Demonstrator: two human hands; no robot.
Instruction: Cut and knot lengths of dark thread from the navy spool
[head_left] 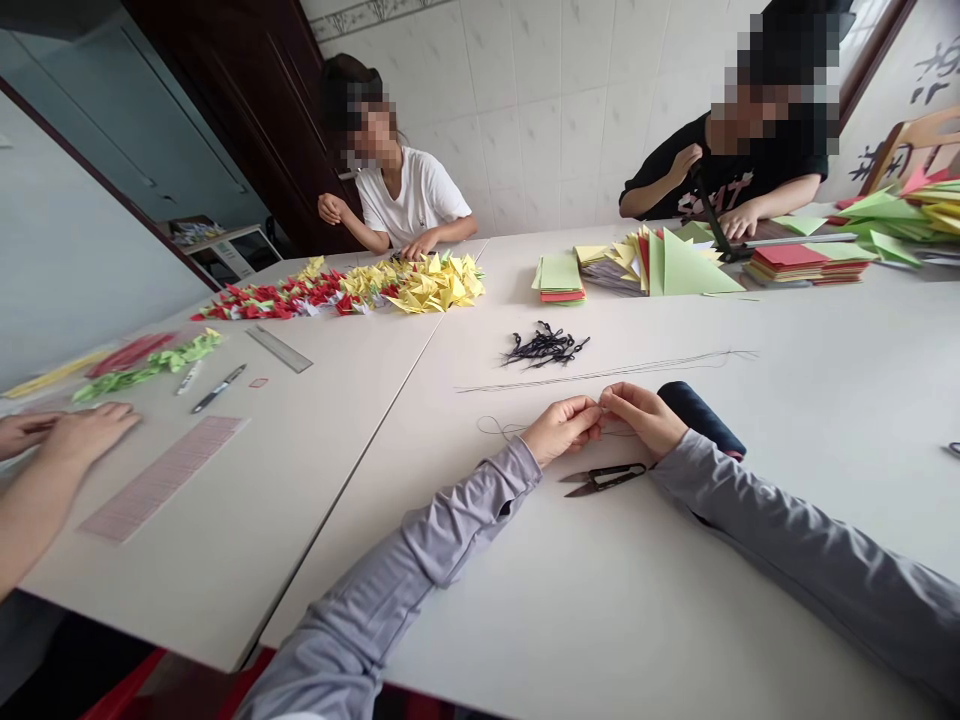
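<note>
My left hand (559, 428) and my right hand (641, 418) meet above the white table (420, 620), their fingertips pinching a thin dark thread (495, 428). A loose loop of that thread trails on the tabletop to the left of my left hand. A dark navy thread spool (701, 418) lies on its side just beyond my right hand. Black thread snips (604, 480) rest just below my hands, touching neither. Farther off lie a small heap of black thread pieces (544, 347) and several long thin strands (600, 371).
Rows of red and yellow folded paper cranes (337, 287) cover the far left table. Stacks of coloured paper (806, 263) lie at the far right. A co-worker's hand (86, 433) rests at the left beside a pink sheet (161, 478); other people sit opposite.
</note>
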